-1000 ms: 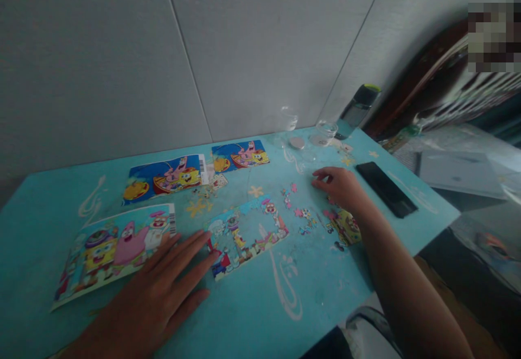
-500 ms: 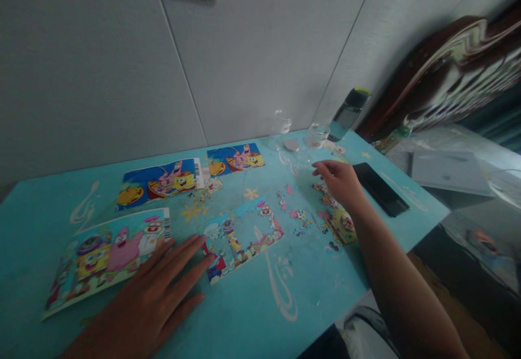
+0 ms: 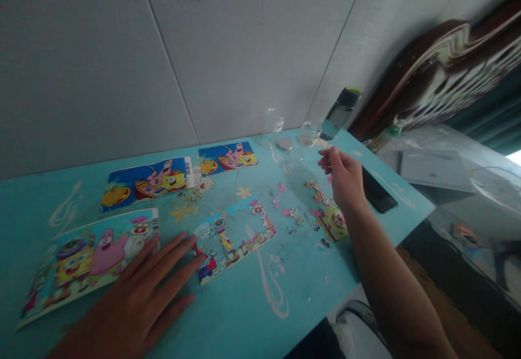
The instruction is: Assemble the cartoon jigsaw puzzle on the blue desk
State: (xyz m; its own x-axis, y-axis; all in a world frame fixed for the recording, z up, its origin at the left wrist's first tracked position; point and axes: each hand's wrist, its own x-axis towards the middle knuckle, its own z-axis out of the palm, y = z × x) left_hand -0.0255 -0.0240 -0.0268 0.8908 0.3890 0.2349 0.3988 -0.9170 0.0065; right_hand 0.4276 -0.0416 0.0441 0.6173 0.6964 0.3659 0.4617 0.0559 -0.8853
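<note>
My left hand lies spread with its fingers apart, partly over the reference picture card. Its fingertips touch the left edge of a partly assembled cartoon jigsaw puzzle, whose middle is an open gap. Over the right part of the table, my right hand is raised with its fingers curled together. Whether something small sits in that grip is hidden. Below it lie loose puzzle pieces and a yellow cartoon puzzle section.
Two blue cartoon picture sheets, a left one and a right one, lie near the wall. At the back stand a clear cup, a round lid and a dark bottle. A black phone lies right of my right arm.
My right hand has turned over, its fingers curling inward above the pieces. My left hand stays spread at the puzzle's edge. The whole view has swung slightly right.
</note>
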